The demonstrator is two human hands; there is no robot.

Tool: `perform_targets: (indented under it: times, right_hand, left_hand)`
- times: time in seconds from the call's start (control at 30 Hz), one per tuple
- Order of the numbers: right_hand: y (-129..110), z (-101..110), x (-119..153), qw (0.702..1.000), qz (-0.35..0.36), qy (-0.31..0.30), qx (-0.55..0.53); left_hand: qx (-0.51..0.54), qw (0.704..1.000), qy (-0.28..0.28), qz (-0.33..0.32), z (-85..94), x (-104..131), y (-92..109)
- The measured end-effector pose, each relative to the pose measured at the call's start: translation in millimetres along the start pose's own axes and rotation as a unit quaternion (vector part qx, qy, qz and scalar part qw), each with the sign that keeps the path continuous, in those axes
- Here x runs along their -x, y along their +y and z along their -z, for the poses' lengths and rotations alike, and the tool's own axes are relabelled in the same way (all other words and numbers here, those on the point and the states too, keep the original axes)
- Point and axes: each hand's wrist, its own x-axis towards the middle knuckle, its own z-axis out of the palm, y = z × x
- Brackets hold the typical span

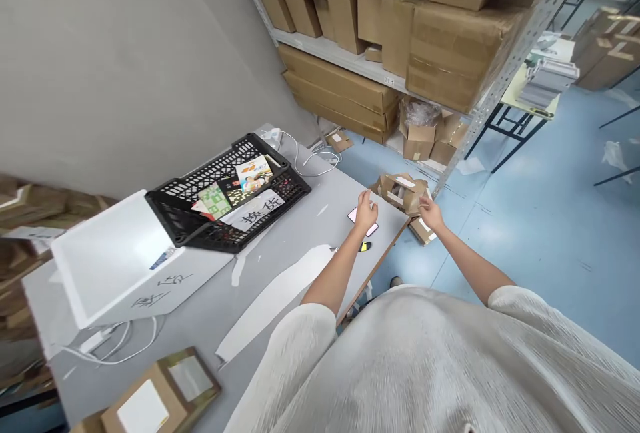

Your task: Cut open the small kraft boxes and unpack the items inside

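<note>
My left hand point(367, 212) is raised over the table's right corner, its fingers curled in. Below it lies a phone point(371, 230) with a lit screen, partly hidden by the hand. A small yellow-and-black tool point(366, 246) rests beside my left wrist. My right hand point(431, 213) is past the table edge, fingertips drawn together. Beyond and between both hands is an open cardboard box point(384, 188) with a white label. My right fingertips overlap its right side; whether they touch it I cannot tell. Anything pinched in either hand is too small to make out.
A black crate point(235, 240) with colourful packets and a white bin point(110, 260) stand on the grey table point(295, 213). A taped carton point(160, 393) is at the near left. Metal shelving point(340, 60) full of cartons rises ahead. White cables point(320, 173) trail behind the crate.
</note>
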Motion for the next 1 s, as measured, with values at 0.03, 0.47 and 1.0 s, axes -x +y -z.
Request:
perform_targets:
  times: [0.03,0.47,1.0]
  right_hand:
    - [3,-1,0,1.0,-0.003,-0.006,-0.001]
    - [0,-64,5,0.99,0.039,-0.133,-0.026]
    - [-57,-226,85,0.921,0.099,-0.376,0.035]
  left_hand:
    - [-0.003,1.0,-0.005,0.007,-1.1,3,-2]
    - [0.029,0.997,0.036,0.06,29.8,45,-41]
    - [0.045,0.957,0.228,0.171,137.0,200,-128]
